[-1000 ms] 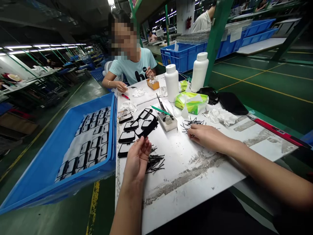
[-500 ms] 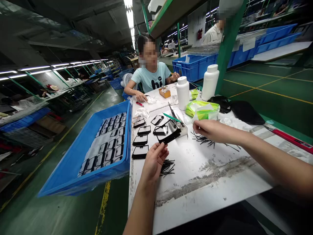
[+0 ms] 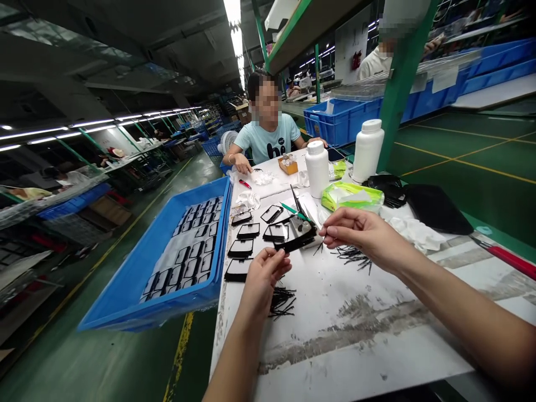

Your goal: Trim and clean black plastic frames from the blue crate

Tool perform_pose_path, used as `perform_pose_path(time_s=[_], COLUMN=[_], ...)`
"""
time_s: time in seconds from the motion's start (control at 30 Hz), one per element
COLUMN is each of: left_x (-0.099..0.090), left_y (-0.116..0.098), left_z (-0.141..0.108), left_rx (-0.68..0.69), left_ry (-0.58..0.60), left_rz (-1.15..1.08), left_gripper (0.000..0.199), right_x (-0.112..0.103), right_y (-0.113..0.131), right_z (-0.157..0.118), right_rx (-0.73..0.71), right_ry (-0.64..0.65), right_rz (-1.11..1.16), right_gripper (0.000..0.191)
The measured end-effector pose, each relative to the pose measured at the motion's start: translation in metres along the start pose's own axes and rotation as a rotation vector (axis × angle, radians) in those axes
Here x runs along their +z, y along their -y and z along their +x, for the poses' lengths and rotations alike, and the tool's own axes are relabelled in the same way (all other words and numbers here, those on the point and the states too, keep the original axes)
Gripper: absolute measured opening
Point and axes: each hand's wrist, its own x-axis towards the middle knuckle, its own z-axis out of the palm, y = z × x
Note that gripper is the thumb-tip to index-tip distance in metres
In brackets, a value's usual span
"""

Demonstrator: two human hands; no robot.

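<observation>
Evidently gripped a black frame [image 3: 295, 241] in the left hand [image 3: 262, 280], at that hand's one o'clock, and apparently pinched a thin black strip [image 3: 320, 244] in the right hand [image 3: 360, 237], at the frame's three o'clock; seemingly was at the pairing step, needing steady alignment next.

black "hi" [image 3: 274, 151] on pale blue T-shirt [image 3: 260, 142], badge [image 3: 281, 141] print illegible

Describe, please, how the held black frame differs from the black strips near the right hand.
The black frame looks far broader than any of the thin black strips. The left hand holds the black frame, while the black strips lie heaped on the table. Both are black.
</observation>
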Motion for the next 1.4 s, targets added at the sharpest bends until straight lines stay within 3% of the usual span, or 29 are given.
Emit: perform_pose_path(time_s=[0.13, 0.27, 0.33, 0.43, 0.5, 0.77, 0.9, 1.4], left_x=[0.015, 0.010, 0.006, 0.003, 0.004, 0.015, 0.012, 0.008], left_y=[-0.002, 0.011, 0.016, 0.019, 0.017, 0.009, 0.012, 0.014], left_z=[0.002, 0.006, 0.006, 0.004, 0.001, -0.008, -0.008, -0.005], left_rx=[0.029, 0.088, 0.116, 0.159, 0.163, 0.190, 0.205, 0.223], left_ry=[0.062, 0.073, 0.077, 0.052, 0.035, -0.024, 0.011, 0.058], left_rz=[0.004, -0.003, 0.022, 0.037, 0.037, 0.010, 0.027, 0.075], left_gripper=[0.032, 0.030, 0.028, 0.027, 0.027, 0.025, 0.025, 0.025], right_x=[0.009, 0.020, 0.023, 0.026, 0.026, 0.022, 0.021, 0.018], right_y=[-0.005, -0.018, -0.024, -0.028, -0.029, -0.032, -0.033, -0.028], right_z=[-0.002, -0.004, -0.005, -0.009, -0.010, -0.007, -0.008, -0.007], right_rx=[-0.033, -0.112, -0.205, -0.463, -0.592, -0.749, -0.868, -0.844], right_ry=[-0.028, 0.034, 0.044, 0.008, -0.012, -0.040, -0.084, -0.134], right_rz=[0.015, -0.057, -0.213, -0.580, -0.752, -0.958, -1.082, -1.206], right_gripper=[0.028, 0.022, 0.016, 0.004, 0.007, 0.014, 0.017, 0.018])
